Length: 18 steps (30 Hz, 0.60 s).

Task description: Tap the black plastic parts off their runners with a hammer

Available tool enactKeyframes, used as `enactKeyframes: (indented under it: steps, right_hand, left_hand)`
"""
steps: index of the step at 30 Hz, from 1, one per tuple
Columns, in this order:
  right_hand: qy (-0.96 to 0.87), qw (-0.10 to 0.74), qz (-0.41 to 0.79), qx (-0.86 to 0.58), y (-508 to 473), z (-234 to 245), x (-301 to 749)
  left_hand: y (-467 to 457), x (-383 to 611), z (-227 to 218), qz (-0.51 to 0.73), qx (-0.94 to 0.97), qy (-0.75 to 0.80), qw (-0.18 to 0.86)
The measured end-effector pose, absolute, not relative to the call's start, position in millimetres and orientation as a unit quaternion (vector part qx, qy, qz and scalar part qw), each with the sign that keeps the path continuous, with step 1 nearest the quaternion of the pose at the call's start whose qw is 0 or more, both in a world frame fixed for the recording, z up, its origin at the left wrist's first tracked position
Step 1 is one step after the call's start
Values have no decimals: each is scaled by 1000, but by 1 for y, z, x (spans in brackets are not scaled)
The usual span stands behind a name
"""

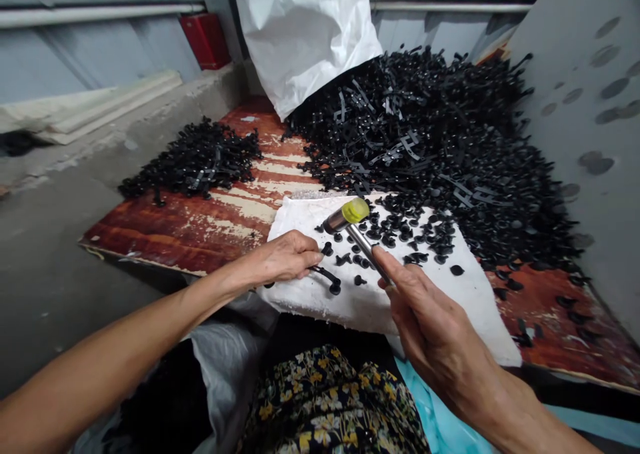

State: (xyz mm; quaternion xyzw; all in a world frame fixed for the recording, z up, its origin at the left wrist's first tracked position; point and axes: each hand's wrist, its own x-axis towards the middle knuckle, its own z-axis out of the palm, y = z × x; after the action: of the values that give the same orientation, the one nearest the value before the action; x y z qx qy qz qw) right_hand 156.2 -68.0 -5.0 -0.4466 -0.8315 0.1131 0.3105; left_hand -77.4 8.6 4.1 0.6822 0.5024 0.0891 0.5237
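In the head view, my left hand (285, 257) rests on a folded white cloth (320, 301) and pinches a black plastic moulded piece (327, 277) with a round head. My right hand (435, 327) grips the metal handle of a small mallet (350, 215), whose clear yellow face points up and away. The mallet head hangs just above scattered black mushroom-headed plastic parts (390, 231) on the cloth. A large heap of black moulded plastic runners (425, 134) rises directly behind the cloth.
A smaller black heap (193, 157) lies on a worn red-painted board (200, 224). A white sack (300, 34) stands at the back, with a grey panel (585, 107) to the right. A grey bag (225, 367) and floral-patterned clothing (325, 401) lie below my arms.
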Motion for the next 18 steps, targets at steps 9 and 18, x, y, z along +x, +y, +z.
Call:
enactKeyframes:
  steps: [9, 18]
  right_hand:
    - [-837, 292, 99, -452, -67, -5, 157]
    - [-833, 314, 93, -446, -67, -6, 159]
  left_hand:
    - [12, -72, 13, 69, 726, 521, 444]
    - [11, -72, 9, 78, 713, 526, 458]
